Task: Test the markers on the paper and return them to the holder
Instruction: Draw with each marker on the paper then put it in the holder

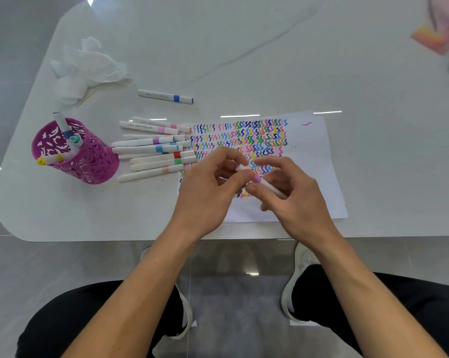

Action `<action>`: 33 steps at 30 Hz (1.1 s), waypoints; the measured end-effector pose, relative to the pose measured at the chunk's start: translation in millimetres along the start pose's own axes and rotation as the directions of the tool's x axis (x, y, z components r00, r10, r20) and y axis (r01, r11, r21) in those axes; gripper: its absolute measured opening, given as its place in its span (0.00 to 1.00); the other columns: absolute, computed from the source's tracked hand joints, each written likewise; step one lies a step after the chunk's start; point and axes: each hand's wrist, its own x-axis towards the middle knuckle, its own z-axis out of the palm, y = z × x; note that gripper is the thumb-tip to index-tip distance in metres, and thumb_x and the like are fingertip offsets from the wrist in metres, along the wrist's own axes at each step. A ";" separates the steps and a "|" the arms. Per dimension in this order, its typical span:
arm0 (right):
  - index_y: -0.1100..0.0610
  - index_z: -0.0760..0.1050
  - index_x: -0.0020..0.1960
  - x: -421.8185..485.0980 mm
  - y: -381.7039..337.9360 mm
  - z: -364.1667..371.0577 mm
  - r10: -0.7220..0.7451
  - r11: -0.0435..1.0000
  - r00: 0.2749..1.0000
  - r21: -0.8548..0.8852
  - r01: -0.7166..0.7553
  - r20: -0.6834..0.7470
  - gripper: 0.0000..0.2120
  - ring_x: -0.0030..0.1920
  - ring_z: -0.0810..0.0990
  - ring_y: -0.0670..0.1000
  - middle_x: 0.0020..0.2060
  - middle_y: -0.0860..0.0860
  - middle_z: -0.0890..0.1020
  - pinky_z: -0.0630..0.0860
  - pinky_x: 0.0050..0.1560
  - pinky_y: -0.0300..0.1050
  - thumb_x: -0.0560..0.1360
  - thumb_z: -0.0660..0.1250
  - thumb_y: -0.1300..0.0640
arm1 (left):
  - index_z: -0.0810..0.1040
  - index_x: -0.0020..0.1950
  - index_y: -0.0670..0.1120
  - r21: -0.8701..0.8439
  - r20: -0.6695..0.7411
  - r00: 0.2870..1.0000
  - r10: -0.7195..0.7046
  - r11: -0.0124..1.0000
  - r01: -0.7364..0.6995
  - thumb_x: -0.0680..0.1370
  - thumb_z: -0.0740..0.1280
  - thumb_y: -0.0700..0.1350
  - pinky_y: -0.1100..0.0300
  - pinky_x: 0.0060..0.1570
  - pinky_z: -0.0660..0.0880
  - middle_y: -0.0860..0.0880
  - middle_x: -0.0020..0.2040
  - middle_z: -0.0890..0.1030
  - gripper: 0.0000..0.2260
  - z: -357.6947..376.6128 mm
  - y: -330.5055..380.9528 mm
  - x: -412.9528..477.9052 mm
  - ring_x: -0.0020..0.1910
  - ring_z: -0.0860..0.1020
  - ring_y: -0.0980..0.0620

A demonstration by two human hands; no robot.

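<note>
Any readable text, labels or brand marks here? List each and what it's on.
None legible.
Blue-banded marker: dark print along barrel, too small to read.
Loose pink-banded marker: barrel print, blurred.
Paper: coloured squiggles only, no words.

So the glossy white marble-look worktop (269, 47) has a crumpled white tissue (86, 68) at its far left, with a thin wooden stick (87, 98) poking out right beside it. There's a blurry pink-and-orange thing (435, 40) at the far right corner. Below are grey floor tiles (63, 264), white sneakers (299, 270) and black trousers (347, 301).
</note>
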 end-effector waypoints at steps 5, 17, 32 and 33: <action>0.50 0.84 0.59 2.3 2.5 -15.8 -0.090 0.932 0.996 -0.349 0.095 0.030 0.13 0.48 0.85 0.45 0.47 0.43 0.86 0.83 0.50 0.49 0.78 0.74 0.46 | 0.81 0.50 0.54 0.172 0.075 0.997 -0.013 0.985 0.000 0.79 0.71 0.47 0.57 0.43 0.80 0.56 0.37 0.82 0.02 2.4 -7.4 0.5 0.36 0.82 0.58; 0.50 0.82 0.43 -1.6 3.8 -17.8 -0.041 0.816 0.993 -0.569 0.099 0.113 0.22 0.33 0.76 0.49 0.33 0.45 0.79 0.70 0.34 0.47 0.80 0.61 0.34 | 0.83 0.49 0.55 0.251 0.120 0.989 -0.089 0.966 0.057 0.80 0.70 0.44 0.64 0.42 0.79 0.57 0.36 0.83 0.05 11.1 -11.7 -3.5 0.36 0.81 0.62; 0.48 0.77 0.49 -2.8 5.4 -25.2 0.083 0.880 0.996 -0.472 -0.057 0.035 0.18 0.31 0.73 0.48 0.30 0.47 0.76 0.70 0.34 0.49 0.82 0.61 0.35 | 0.83 0.49 0.53 0.214 -0.005 0.994 -0.108 0.971 0.106 0.79 0.72 0.47 0.70 0.39 0.76 0.59 0.37 0.82 0.01 12.7 -11.8 -2.0 0.38 0.81 0.61; 0.46 0.76 0.54 -2.2 6.5 -27.2 0.102 0.899 0.994 -0.432 -0.076 0.038 0.11 0.32 0.74 0.47 0.32 0.48 0.77 0.71 0.35 0.47 0.84 0.61 0.40 | 0.83 0.50 0.53 0.237 -0.030 0.995 -0.096 0.966 0.100 0.78 0.73 0.48 0.71 0.40 0.75 0.59 0.38 0.82 0.02 12.8 -12.9 -1.4 0.40 0.80 0.61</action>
